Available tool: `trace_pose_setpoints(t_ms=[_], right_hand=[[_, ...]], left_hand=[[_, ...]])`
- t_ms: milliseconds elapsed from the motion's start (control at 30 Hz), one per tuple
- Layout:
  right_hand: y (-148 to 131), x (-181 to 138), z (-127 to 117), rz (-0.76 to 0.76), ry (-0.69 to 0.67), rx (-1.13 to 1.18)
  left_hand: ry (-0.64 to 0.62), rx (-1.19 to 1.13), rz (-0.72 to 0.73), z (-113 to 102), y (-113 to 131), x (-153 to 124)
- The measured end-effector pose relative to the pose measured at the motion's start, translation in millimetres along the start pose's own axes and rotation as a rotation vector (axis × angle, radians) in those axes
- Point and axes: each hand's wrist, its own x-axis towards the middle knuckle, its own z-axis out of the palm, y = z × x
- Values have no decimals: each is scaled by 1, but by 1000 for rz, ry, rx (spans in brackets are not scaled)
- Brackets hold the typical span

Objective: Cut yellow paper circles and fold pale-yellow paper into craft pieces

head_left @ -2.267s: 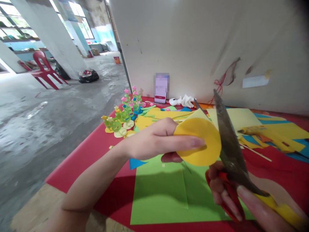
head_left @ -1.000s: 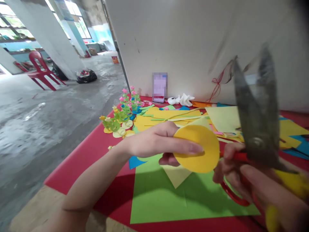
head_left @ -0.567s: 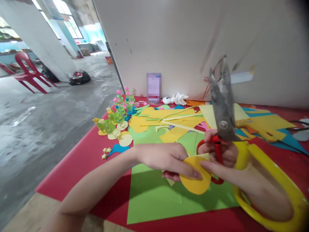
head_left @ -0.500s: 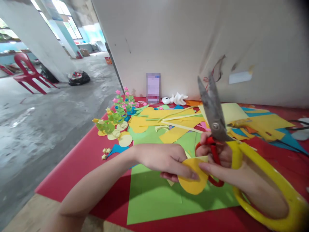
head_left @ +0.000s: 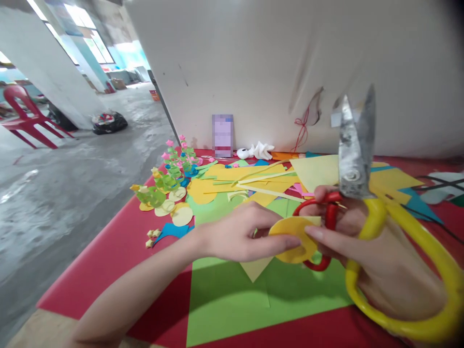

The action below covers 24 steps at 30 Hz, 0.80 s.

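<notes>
My left hand [head_left: 241, 234] is closed on a round yellow paper piece [head_left: 288, 224], its thumb lying across the front. A paler yellow paper [head_left: 255, 270] shows behind and below this circle, its corner pointing down. My right hand [head_left: 348, 232] pinches the circle's right side between thumb and fingers. Hanging on the same hand is a pair of scissors [head_left: 353, 166], with red and yellow loops around the fingers and wrist. The blades point up, slightly apart, with nothing between them. Under both hands lies a large green paper sheet [head_left: 224, 309] on the red tabletop [head_left: 97, 261].
Small paper plants with pink stars [head_left: 177, 162] stand at the left edge near pale paper discs [head_left: 182, 216]. Yellow strips and offcuts [head_left: 250, 176] cover the back. A phone [head_left: 222, 135] leans against the wall beside a white crumpled item [head_left: 263, 150]. A red chair [head_left: 31, 116] stands on the floor.
The yellow circle has tilted, its lower edge rising. The scissors have swung right and now point more upright. More of the pale paper shows below my left hand.
</notes>
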Motion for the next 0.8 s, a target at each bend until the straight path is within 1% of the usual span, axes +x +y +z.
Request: trace_pose_setpoints(t_ms=[67, 133, 233, 367, 467, 567, 800], right_hand=[[4, 0, -2, 21, -7, 94], [7, 0, -3, 19, 31, 166], [8, 1, 0, 26, 74, 245], [8, 2, 6, 94, 55, 305], [10, 2, 8, 110, 35, 304], [12, 3, 9, 127, 19, 298], [11, 3, 8, 120, 4, 272]], left_hand=[[88, 11, -17, 4, 2, 2], [152, 7, -20, 8, 4, 3], [196, -25, -33, 12, 6, 5], [175, -105, -85, 15, 7, 5], [126, -159, -133, 15, 7, 5], [114, -176, -169, 14, 7, 5], [77, -271, -138, 11, 5, 3]])
